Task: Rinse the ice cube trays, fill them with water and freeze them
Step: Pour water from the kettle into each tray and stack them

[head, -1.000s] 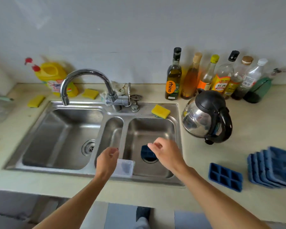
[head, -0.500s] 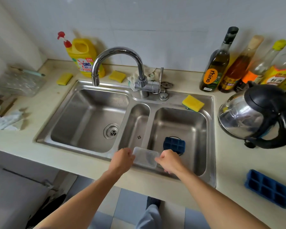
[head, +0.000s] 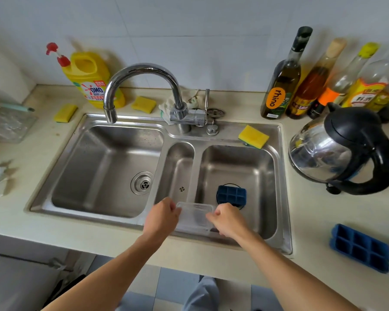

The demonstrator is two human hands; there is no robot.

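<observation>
A clear plastic tray lid (head: 195, 215) is held over the front rim of the sink (head: 285, 189). My left hand (head: 163, 217) grips its left edge and my right hand (head: 228, 218) grips its right edge. A blue ice cube tray (head: 231, 195) lies over the drain in the right basin, just beyond my right hand. Another blue ice cube tray (head: 360, 246) lies on the counter at the right. The faucet (head: 142, 86) points over the left basin, with no water running.
A black and steel kettle (head: 344, 149) stands right of the sink, with several bottles (head: 283, 81) behind it. A yellow sponge (head: 253, 136) lies on the sink's back rim. A yellow detergent bottle (head: 90, 79) and more sponges sit at the back left.
My right hand has come onto the clear lid, so both hands now hold it. The view has swung left and closer, and the stack of blue trays at the right has left the view.
</observation>
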